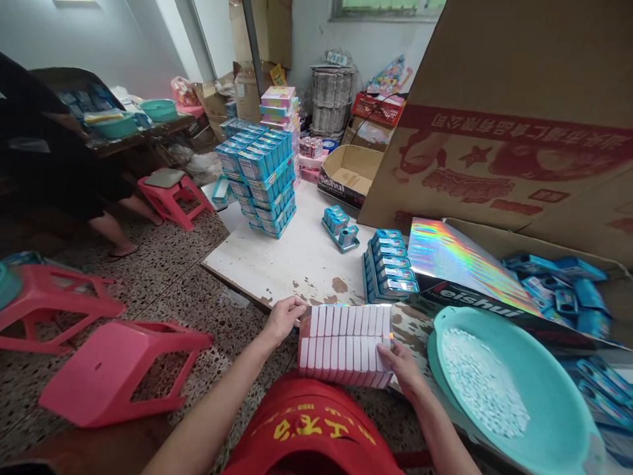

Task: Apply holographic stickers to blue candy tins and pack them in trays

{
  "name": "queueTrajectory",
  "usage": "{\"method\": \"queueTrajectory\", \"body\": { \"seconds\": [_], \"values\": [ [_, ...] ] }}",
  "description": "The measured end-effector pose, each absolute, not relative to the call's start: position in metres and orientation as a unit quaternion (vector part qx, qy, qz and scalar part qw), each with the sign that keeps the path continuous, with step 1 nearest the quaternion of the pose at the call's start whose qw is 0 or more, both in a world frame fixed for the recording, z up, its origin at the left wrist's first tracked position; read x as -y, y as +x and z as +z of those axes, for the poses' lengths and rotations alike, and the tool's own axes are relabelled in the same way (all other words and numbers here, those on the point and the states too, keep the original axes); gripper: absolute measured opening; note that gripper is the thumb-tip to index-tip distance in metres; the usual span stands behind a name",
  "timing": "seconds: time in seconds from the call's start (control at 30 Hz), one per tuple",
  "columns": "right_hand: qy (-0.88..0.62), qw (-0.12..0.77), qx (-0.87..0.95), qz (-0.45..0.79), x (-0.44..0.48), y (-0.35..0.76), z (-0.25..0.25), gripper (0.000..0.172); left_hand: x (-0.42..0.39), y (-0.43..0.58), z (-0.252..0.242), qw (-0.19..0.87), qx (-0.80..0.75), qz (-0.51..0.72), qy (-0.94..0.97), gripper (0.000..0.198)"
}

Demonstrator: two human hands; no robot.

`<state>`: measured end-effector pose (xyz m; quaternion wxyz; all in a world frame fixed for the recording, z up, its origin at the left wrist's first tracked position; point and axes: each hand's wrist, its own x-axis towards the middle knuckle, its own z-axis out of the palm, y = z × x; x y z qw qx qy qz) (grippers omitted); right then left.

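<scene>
Just above my lap is a sheet-like piece with two rows of white, rounded strips (pixel 341 323) and reddish gaps between them. Its right edge glints with rainbow colour. My left hand (pixel 284 320) pinches it at the upper left corner, thumb and fingers pressed together. On the right side, my right hand (pixel 399 361) grips the edge with the thumb on top. Whether the strips are labels or the ends of small packs, I cannot tell. Beyond it on the table stands a tray of small blue boxes (pixel 393 264). Farther back lies a partly filled blue tray (pixel 341 227).
A teal basin (pixel 548 376) of small white pieces stands at right, beside an open carton (pixel 475 244) with blue packs. Stacked blue boxes (pixel 262 178) rise at the table's far left. Red stools (pixel 113 376) stand left; a person (pixel 54 138) is at another table.
</scene>
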<state>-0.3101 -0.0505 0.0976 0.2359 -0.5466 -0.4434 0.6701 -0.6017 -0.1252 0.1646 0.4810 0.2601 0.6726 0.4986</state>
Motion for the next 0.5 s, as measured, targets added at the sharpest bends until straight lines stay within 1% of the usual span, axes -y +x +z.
{"method": "queueTrajectory", "body": {
  "seconds": [0.07, 0.13, 0.2, 0.27, 0.33, 0.4, 0.5],
  "values": [
    [-0.602, 0.275, 0.499, 0.559, 0.049, -0.314, 0.099, 0.044, 0.123, -0.599, 0.164, 0.473, -0.685, 0.488, 0.262, 0.028],
    [-0.629, 0.345, 0.579, 0.388, 0.052, -0.326, 0.107, 0.043, 0.122, -0.593, 0.162, 0.465, -0.704, 0.463, 0.272, 0.025],
    [-0.567, 0.402, 0.668, 0.264, 0.06, -0.349, 0.121, 0.039, 0.121, -0.585, 0.16, 0.453, -0.722, 0.426, 0.303, 0.022],
    [-0.462, 0.417, 0.747, 0.233, 0.068, -0.377, 0.136, 0.032, 0.119, -0.575, 0.159, 0.434, -0.733, 0.396, 0.343, 0.021],
    [-0.393, 0.406, 0.794, 0.224, 0.076, -0.404, 0.147, 0.034, 0.118, -0.567, 0.159, 0.416, -0.735, 0.378, 0.379, 0.022],
    [-0.354, 0.389, 0.823, 0.215, 0.08, -0.423, 0.152, 0.035, 0.116, -0.561, 0.161, 0.408, -0.73, 0.373, 0.402, 0.025],
    [-0.332, 0.374, 0.842, 0.204, 0.084, -0.433, 0.148, 0.034, 0.114, -0.558, 0.162, 0.411, -0.719, 0.38, 0.412, 0.027]
  ]
}}
